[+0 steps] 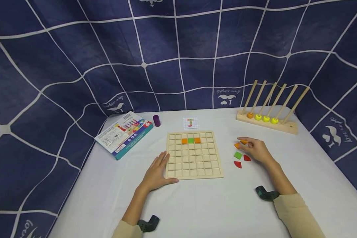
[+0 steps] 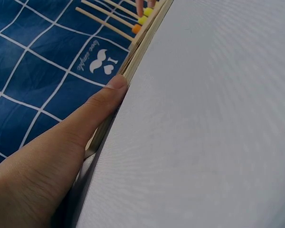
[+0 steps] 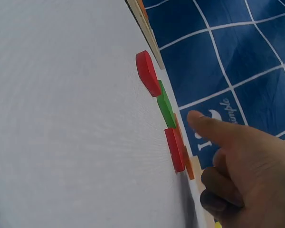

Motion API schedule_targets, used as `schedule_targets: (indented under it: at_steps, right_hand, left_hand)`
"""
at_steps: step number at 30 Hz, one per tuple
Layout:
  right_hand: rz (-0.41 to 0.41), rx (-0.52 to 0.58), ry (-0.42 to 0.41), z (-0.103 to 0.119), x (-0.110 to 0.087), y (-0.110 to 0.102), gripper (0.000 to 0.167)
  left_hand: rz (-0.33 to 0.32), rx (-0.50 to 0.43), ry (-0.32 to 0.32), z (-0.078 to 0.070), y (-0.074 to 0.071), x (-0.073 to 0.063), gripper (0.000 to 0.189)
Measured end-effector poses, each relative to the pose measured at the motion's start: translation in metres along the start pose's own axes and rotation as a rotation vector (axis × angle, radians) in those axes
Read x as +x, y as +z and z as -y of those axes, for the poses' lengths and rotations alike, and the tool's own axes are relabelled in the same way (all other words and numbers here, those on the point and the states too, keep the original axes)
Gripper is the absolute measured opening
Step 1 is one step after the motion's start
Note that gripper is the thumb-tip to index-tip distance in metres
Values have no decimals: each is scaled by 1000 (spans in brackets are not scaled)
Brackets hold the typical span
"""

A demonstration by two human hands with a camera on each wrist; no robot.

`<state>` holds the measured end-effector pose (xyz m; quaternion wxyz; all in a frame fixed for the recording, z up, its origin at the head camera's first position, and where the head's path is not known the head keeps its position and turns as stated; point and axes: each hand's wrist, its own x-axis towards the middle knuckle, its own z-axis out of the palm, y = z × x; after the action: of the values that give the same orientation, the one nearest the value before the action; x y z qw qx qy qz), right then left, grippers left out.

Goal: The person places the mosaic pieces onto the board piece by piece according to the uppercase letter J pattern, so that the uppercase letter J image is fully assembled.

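Observation:
My left hand (image 1: 156,173) rests at the near left corner of a wooden grid board (image 1: 195,161), fingers along its left side and thumb by its front edge. Two orange tiles and a green tile (image 1: 191,140) sit side by side in a row of the board near its far edge. To the right of the board, my right hand (image 1: 256,149) is over two orange pieces (image 1: 237,145), its thumb and forefinger spread around one of them. Near it lie a loose green square (image 1: 238,155) and two red quarter-round pieces (image 1: 237,164), also visible in the right wrist view.
A small card (image 1: 190,123) with a coloured J pattern lies beyond the board. At the back left are a purple cylinder (image 1: 156,121) and a printed box (image 1: 125,135). A wooden peg stand (image 1: 266,123) with orange and yellow beads stands at the back right.

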<state>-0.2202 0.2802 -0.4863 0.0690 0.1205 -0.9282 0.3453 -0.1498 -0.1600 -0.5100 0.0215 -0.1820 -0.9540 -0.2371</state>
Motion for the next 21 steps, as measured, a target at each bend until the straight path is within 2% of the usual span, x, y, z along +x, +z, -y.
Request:
schedule_targets:
  at_steps: [6, 16, 21]
  right_hand:
    - [58, -38, -1, -5, -1, 1, 39]
    - [52, -68, 22, -8, -2, 0, 35]
    - [12, -47, 23, -3, -3, 2, 32]
  left_hand:
    - [3, 8, 2, 0, 0, 0, 117]
    - [-5, 10, 5, 1, 0, 1, 116]
    - [-21, 6, 18, 0, 0, 0, 115]
